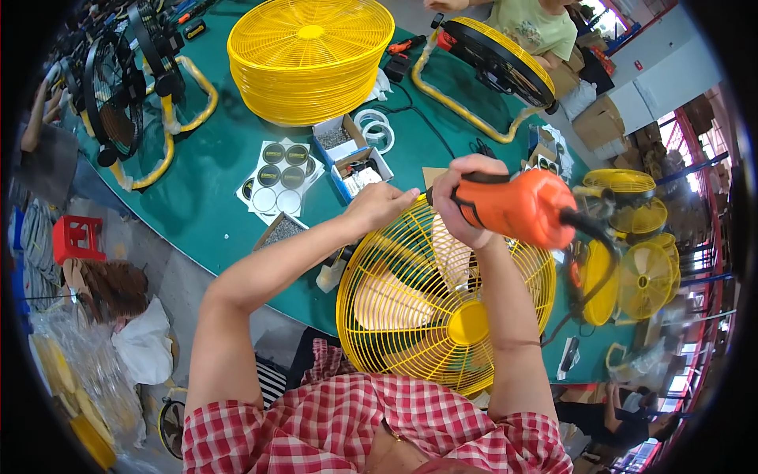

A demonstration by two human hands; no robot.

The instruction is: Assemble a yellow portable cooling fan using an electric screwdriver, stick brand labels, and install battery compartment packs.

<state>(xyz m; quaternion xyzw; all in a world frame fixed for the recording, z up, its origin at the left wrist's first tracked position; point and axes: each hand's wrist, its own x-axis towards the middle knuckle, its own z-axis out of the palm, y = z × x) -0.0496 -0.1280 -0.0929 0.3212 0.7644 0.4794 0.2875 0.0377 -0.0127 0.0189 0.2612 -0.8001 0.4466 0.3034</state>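
Observation:
My right hand [452, 207] is wrapped round an orange and black corded power driver [527, 207], its cable hanging down on the right. The tool's front end points toward the far rim of a yellow fan grille [467, 324], which lies at the table's near edge. Pale fan blades [387, 300] show through the wires of the grille. At that same far rim my left hand [380, 207] is closed, its thumb and finger pinched near the tool's tip. Whatever is between those fingers is too small to make out.
A tall stack of yellow grilles [308, 87] stands far on the green table [185, 217]. Round stickers [282, 170], blue-edged boxes of small parts [355, 167] and tape rolls [376, 130] lie nearer. Fans on stands [118, 95] are at left; a person [533, 31] stands across.

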